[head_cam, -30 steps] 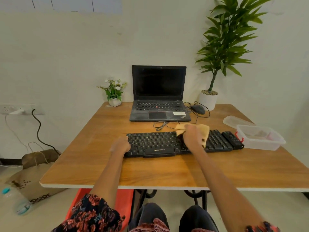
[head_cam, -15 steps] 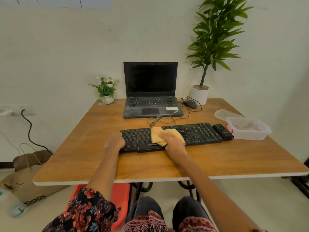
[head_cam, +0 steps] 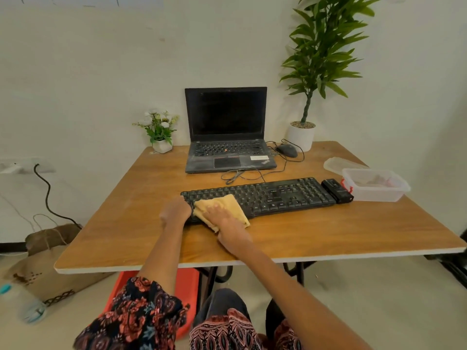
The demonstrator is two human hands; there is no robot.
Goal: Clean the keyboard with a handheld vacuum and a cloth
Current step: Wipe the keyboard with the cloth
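A black keyboard (head_cam: pixel 273 197) lies across the middle of the wooden table (head_cam: pixel 131 223). A yellow cloth (head_cam: pixel 231 204) covers the keyboard's left end, and my right hand (head_cam: pixel 225 219) presses flat on it. My left hand (head_cam: pixel 175 212) grips the keyboard's left edge, fingers curled. A small black handheld vacuum (head_cam: pixel 337 191) rests at the keyboard's right end, touching no hand.
An open black laptop (head_cam: pixel 226 132) stands behind the keyboard, with loose cables and a mouse (head_cam: pixel 286 150) to its right. A clear plastic box (head_cam: pixel 376 184) and its lid sit at the far right. A small flower pot (head_cam: pixel 161 145) and a tall potted plant (head_cam: pixel 302 135) stand at the back.
My right hand has slid the cloth leftward along the keyboard, from its right half to its left end. My left hand has stayed on the left edge.
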